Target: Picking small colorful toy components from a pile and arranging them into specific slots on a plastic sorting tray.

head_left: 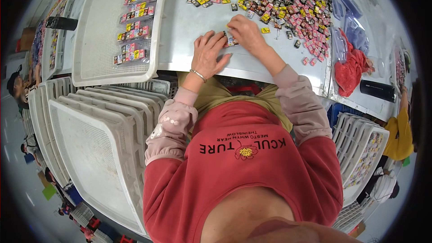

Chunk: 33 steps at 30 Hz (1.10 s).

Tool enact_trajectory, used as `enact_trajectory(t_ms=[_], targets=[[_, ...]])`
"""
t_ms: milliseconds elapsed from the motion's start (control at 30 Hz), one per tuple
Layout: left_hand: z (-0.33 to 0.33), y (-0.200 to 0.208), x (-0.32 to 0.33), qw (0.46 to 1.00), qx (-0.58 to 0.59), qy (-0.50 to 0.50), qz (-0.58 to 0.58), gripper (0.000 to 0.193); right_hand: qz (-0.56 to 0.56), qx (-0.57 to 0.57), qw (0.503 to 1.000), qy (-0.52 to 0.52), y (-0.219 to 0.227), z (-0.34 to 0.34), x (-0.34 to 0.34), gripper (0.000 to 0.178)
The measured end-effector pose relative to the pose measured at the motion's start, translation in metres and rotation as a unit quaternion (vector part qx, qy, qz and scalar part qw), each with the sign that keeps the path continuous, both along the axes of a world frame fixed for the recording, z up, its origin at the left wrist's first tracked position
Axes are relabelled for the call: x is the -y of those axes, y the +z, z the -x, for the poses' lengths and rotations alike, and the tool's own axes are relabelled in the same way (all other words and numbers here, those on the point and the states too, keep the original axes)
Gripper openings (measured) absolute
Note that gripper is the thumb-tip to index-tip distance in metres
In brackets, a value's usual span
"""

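Both hands rest on the desk (189,31) at a short row of small packets (231,41). Left hand (209,54) lies flat, fingers spread, steadying the row; right hand (243,31) appears to pinch its far end. Packets look light and slippery: take them by the edges. Loose pile (279,0) lies beyond; tray (99,40) at left.

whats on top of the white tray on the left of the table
Rows of small colourful packets lie along the right side of the white perforated tray; the rest of its mesh shows bare. Its far end is cut off by the picture's edge.
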<state>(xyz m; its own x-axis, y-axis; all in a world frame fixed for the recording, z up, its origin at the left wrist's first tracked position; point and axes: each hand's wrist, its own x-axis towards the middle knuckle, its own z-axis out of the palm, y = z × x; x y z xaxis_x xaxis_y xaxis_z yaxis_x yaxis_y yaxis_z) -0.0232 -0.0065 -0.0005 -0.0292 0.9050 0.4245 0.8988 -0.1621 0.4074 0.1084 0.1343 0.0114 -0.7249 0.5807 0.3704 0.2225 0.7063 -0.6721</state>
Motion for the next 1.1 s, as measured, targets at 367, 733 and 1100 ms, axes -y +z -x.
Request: enact_trajectory(t_ms=[367, 733, 1100], targets=[[0.002, 0.001, 0.000, 1.000, 0.012, -0.002, 0.012, 0.047, 0.024, -0.007, 0.997, 0.073, 0.012, 0.011, -0.004, 0.012], [0.001, 0.001, -0.001, 1.000, 0.007, 0.007, 0.006, 0.045, -0.040, 0.111, 0.991, 0.057, 0.007, 0.002, -0.012, 0.016], [-0.001, 0.001, -0.001, 1.000, 0.010, 0.000, -0.006, 0.041, -0.077, 0.196, 0.977, 0.042, 0.012, 0.008, -0.010, 0.011]])
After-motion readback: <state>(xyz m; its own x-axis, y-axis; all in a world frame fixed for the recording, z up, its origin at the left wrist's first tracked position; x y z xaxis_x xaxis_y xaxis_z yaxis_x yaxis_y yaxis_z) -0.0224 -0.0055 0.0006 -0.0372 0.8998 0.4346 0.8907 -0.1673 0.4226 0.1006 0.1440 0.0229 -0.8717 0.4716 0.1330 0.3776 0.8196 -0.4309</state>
